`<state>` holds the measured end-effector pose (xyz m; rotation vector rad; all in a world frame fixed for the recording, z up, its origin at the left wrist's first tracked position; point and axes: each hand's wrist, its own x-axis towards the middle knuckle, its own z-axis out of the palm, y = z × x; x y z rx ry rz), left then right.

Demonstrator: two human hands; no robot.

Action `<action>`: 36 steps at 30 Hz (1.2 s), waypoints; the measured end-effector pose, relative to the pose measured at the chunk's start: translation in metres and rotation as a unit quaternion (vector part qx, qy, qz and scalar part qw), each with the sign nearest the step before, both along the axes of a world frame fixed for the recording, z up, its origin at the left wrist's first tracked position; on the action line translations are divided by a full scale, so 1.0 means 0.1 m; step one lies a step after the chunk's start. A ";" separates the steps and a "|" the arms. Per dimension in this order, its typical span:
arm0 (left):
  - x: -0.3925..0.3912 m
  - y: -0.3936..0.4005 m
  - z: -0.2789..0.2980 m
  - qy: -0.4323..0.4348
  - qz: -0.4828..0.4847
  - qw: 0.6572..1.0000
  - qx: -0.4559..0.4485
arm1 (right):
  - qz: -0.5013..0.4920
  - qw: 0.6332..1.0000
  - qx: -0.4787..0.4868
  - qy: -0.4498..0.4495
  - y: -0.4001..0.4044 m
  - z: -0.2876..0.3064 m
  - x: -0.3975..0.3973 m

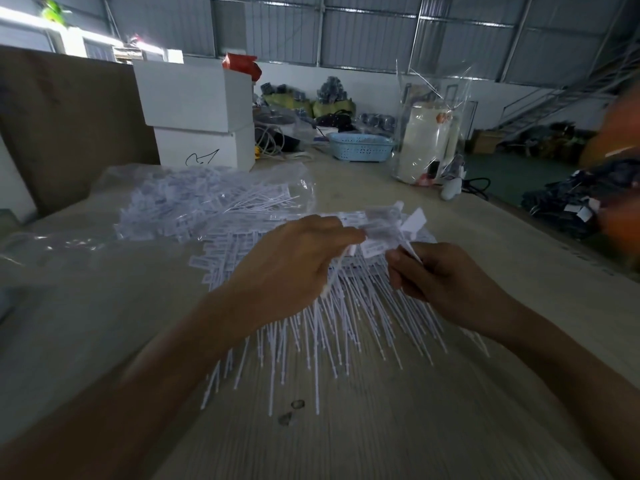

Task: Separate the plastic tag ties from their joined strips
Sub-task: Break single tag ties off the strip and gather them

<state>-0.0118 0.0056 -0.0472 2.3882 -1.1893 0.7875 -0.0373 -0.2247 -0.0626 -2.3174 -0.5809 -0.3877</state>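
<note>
**benchguy:** Hands first, since they were closest. Left hand (294, 261) was up over the table (450, 427), fingers curled round a joined strip (377, 225) of white tag ties, gripping it near the label ends. Right hand (440, 275) sat just beside it, thumb and fingers pinching a single tie (414, 226) at the strip's right edge, its white label sticking up above the knuckles. It was blurry there, so I couldn't tell if that tie was already off the strip or not.

**tagnewb:** And the rest of the ties, where were they?

**benchguy:** Right under both hands was a loose pile of ties (346, 323), thin tails fanned toward the camera, labels pointing away. Two small dark marks (292, 410) showed on the wood in front of the tails. Behind and left of the pile lay a clear plastic bag (194, 202) stuffed with more strips. Farther back, two stacked white boxes (197, 116) with a scribble on the lower one, a light blue basket (360, 145), and a cream jug (429, 143) wrapped in clear plastic. Way off right, a heap of dark clothes (581, 202) with small white tags on it.
</note>
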 end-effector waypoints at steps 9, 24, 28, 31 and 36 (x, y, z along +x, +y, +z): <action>0.15 0.13 0.03 0.033 0.016 0.995 -0.090 | -0.019 0.991 0.125 0.053 -0.06 0.03 0.02; -0.06 -0.21 -0.07 0.138 -0.056 0.975 -0.167 | 0.053 0.957 0.244 0.151 0.10 0.05 -0.09; -0.06 -0.21 -0.09 0.132 -0.066 0.974 -0.173 | 0.057 0.959 0.227 0.162 0.08 0.06 -0.08; -0.06 -0.18 -0.07 0.151 -0.076 0.973 -0.154 | 0.061 0.954 0.234 0.178 0.07 0.07 -0.08; 0.01 -0.03 -0.02 0.145 -0.034 0.982 -0.113 | 0.015 0.932 0.305 0.194 0.01 0.12 -0.06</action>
